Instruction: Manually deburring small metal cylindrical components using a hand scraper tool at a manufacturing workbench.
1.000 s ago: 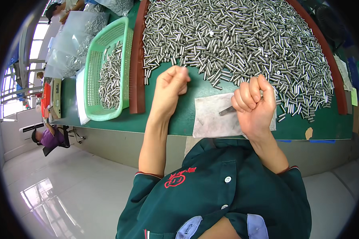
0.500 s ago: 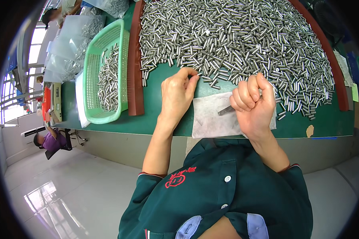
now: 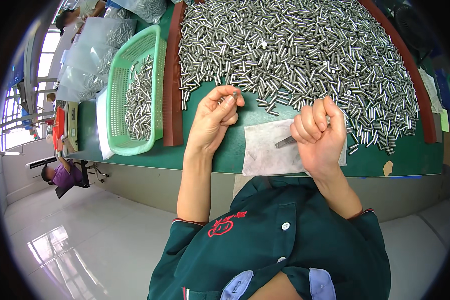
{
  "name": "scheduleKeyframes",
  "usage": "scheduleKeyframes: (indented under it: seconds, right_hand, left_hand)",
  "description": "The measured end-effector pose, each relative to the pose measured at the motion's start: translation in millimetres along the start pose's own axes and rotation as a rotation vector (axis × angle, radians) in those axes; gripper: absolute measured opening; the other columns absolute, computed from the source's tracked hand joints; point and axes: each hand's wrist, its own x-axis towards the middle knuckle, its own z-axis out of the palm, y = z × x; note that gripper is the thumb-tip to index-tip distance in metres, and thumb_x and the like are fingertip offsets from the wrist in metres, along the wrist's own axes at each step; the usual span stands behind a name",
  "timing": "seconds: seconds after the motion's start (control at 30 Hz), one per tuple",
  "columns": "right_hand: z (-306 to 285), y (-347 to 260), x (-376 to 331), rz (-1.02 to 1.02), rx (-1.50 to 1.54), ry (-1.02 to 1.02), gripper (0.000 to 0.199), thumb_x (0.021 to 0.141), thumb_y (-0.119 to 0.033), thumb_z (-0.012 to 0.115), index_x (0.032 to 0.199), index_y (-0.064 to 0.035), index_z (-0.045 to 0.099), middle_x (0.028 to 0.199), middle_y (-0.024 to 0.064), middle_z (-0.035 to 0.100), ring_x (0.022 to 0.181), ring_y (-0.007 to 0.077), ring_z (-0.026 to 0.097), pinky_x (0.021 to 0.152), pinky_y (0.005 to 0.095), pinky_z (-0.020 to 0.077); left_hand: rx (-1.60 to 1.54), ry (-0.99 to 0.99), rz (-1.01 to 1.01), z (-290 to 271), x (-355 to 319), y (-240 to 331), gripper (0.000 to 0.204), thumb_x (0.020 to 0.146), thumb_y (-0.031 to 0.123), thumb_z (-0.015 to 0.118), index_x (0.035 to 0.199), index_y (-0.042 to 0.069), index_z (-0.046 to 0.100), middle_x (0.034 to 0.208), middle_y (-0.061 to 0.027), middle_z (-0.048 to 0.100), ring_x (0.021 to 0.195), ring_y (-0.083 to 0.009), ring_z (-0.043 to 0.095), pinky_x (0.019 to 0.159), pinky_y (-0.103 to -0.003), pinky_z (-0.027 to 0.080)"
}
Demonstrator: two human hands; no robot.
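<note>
My left hand [image 3: 215, 116] is raised over the table's near part, thumb and fingers closed on a small metal pin [image 3: 235, 95] whose end shows at the fingertips. My right hand [image 3: 320, 135] is curled in a fist around a flat dark metal strip [image 3: 285, 142]; its kind is hidden by the fingers. A shiny bit, perhaps a pin end, peeks out between thumb and fingers of that fist. Beneath the right hand lies a smudged white cloth [image 3: 260, 150]. Just beyond both hands spreads a broad heap of short metal pins [image 3: 295, 50].
Red-brown rails [image 3: 173, 100] border the heap on the green table [image 3: 225, 162]. Left of them stands a green plastic basket [image 3: 130, 149] partly filled with pins. Clear bags [image 3: 92, 60] of pins and a scale [image 3: 71, 127] are farther left. Two other people work in the background.
My left hand has lifted back from the heap's edge and turned, bringing the pin up at its fingertips. My right hand stays nearly still, gripping the strip.
</note>
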Motion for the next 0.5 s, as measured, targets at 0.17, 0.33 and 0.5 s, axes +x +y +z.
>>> scheduleKeyframes:
  seconds: [0.17, 0.33, 0.5]
  right_hand:
    - [-0.2, -0.3, -2.0, 0.001, 0.000, 0.008, 0.037, 0.088, -0.026, 0.030, 0.053, -0.0130, 0.028, 0.043, -0.0026, 0.025, 0.039, 0.0069, 0.017, 0.040, 0.0232, 0.0174]
    - [-2.1, 0.9, -1.9, -0.002, -0.013, -0.004, 0.037, 0.088, -0.027, 0.030, 0.053, -0.0129, 0.028, 0.043, -0.0027, 0.025, 0.039, 0.0069, 0.016, 0.040, 0.0233, 0.0172]
    - [-3.1, -0.6, -2.1, -0.033, 0.007, 0.011, 0.038, 0.089, -0.026, 0.028, 0.054, -0.0129, 0.028, 0.043, -0.0029, 0.025, 0.038, 0.0071, 0.017, 0.039, 0.0232, 0.0176]
  left_hand:
    - [-0.008, -0.017, 0.000, -0.2, -0.8, -2.4, 0.012, 0.085, 0.004, 0.046, 0.095, 0.002, 0.051, 0.081, -0.0073, 0.050, 0.048, -0.0027, 0.027, 0.043, -0.015, 0.024]
    - [0.161, 0.067, 0.018, 6.4, -4.4, -2.3, 0.011, 0.084, 0.005, 0.048, 0.092, 0.000, 0.053, 0.076, -0.0059, 0.055, 0.046, -0.0017, 0.028, 0.042, -0.017, 0.022]
    - [0.526, 0.124, 0.029, 25.8, -25.8, -7.5, 0.011, 0.084, 0.007, 0.047, 0.090, -0.002, 0.053, 0.073, -0.0059, 0.053, 0.049, -0.0021, 0.031, 0.043, -0.016, 0.023]
